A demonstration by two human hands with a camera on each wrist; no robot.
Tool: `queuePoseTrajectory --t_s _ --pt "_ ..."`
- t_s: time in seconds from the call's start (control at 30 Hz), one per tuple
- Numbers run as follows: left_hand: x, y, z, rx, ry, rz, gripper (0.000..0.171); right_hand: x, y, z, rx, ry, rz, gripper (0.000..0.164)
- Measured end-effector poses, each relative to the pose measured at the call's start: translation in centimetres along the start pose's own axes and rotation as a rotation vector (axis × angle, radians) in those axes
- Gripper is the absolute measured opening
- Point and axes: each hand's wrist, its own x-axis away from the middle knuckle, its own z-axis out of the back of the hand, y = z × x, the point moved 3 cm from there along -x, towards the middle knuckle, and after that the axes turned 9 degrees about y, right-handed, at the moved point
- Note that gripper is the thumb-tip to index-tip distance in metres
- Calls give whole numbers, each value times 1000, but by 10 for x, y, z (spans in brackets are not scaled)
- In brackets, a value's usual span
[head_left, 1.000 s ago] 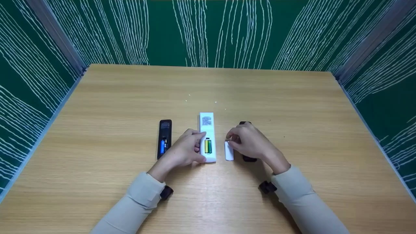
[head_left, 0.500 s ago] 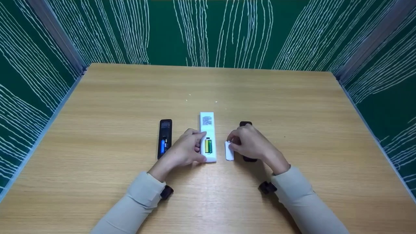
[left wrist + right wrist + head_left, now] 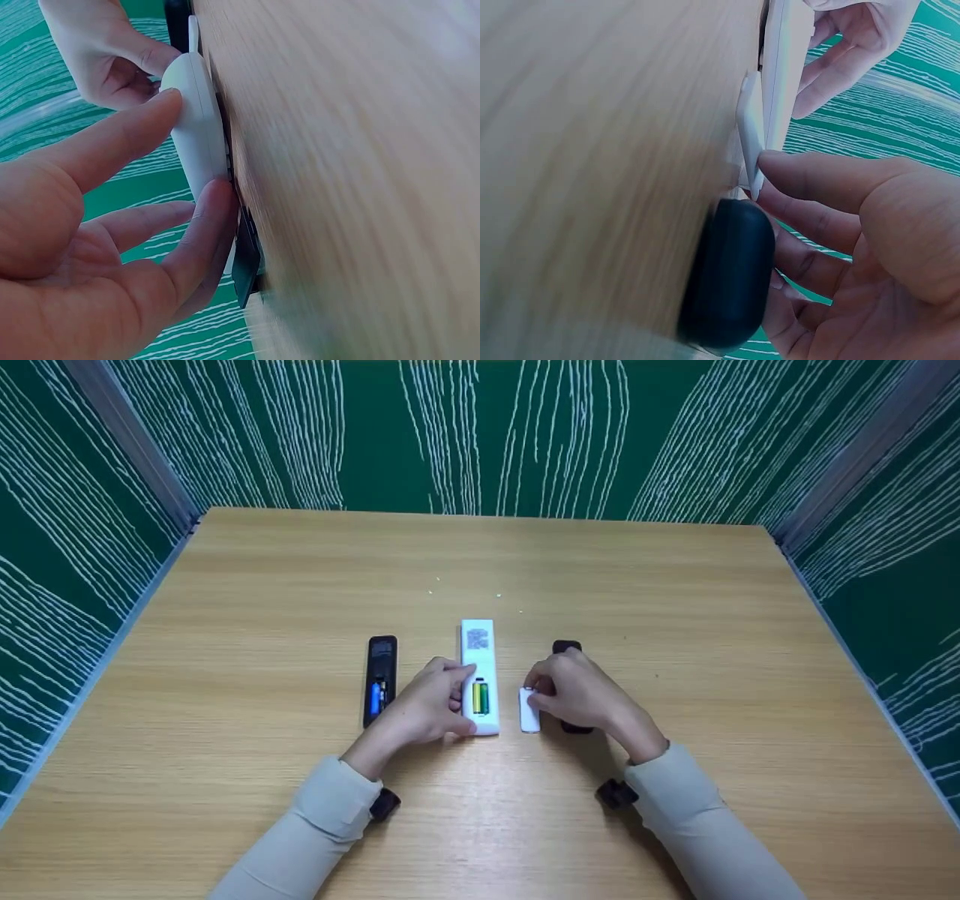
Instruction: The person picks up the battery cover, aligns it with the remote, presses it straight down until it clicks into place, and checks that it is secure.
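Note:
In the head view a white remote control (image 3: 484, 654) lies back up, its battery bay uncovered with green-and-yellow batteries (image 3: 480, 697) inside. My left hand (image 3: 420, 706) holds this remote from its left side, thumb at the near end and a fingertip farther up. The white battery cover (image 3: 529, 721) is just right of the remote, apart from it. Thumb and fingers of my right hand (image 3: 579, 688) pinch the cover near its far end; in the right wrist view the cover (image 3: 750, 131) tilts up slightly from the table.
A black remote (image 3: 382, 654) with an open battery bay and a blue battery (image 3: 375, 699) lies left of the left hand. Another dark remote (image 3: 568, 646) is partly hidden under the right hand. Small white bits (image 3: 498, 595) lie farther back on the wooden table (image 3: 300, 577).
The right thumb has slid onto the battery cover's face, and the cover has shifted very slightly toward me. The left hand and white remote stay in place.

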Motion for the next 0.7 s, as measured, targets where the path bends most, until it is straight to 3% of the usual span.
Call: queuePoseTrajectory --t_s 0.7 --pt "1 1 1 5 4 -6 95 -2 2 5 -94 10 -68 8"
